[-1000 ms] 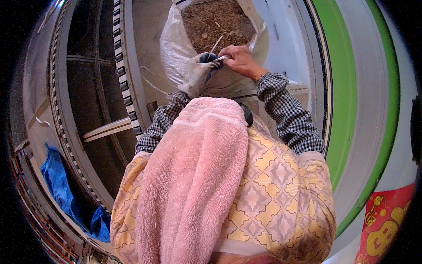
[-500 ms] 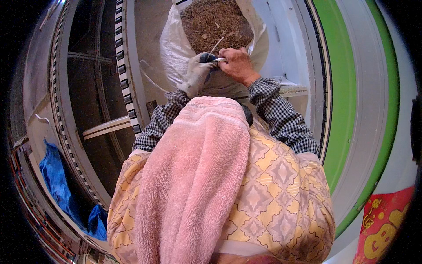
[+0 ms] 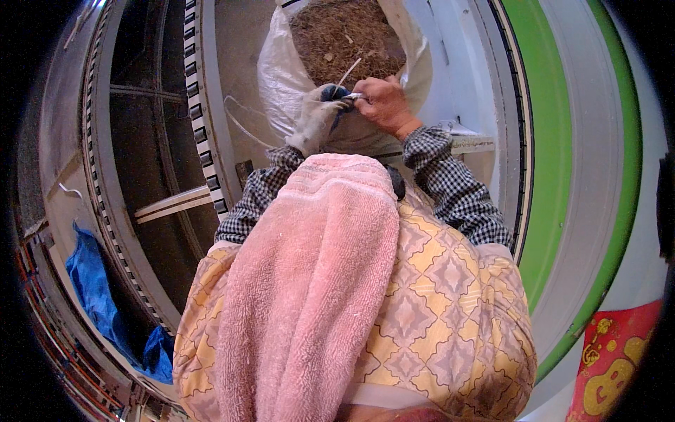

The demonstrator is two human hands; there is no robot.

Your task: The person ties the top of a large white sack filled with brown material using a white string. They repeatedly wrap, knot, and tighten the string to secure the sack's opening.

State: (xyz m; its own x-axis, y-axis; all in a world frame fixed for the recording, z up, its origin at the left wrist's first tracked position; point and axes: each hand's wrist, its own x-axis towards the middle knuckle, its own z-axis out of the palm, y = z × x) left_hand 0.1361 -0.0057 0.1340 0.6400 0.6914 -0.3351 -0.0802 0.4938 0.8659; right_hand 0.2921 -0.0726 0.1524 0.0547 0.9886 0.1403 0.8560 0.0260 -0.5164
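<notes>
Both hands meet above the near side of an open white woven sack [image 3: 275,88] filled with brown, stringy, dry material [image 3: 344,35]. My left hand [image 3: 318,116] wears a pale glove with dark fingertips, and its fingers are closed round a thin white strip [image 3: 346,72] that sticks up past them. Bare, my right hand [image 3: 384,104] pinches a short white length at the left fingertips; it looks like part of the same strip, but the fingers hide the join. A pale looped cord [image 3: 242,126] trails beside my left wrist.
A pink towel [image 3: 309,274] hangs down in front of me over a yellow patterned garment [image 3: 450,302]. On the left stand a dark framed panel [image 3: 151,141] and blue cloth [image 3: 95,281]. To the right are a green-edged surface [image 3: 548,176] and a red printed sheet [image 3: 612,366].
The hands stay together, with the right hand shifted very slightly to the right. The left fingers have turned a little, and more dark glove shows. Both grips remain closed.
</notes>
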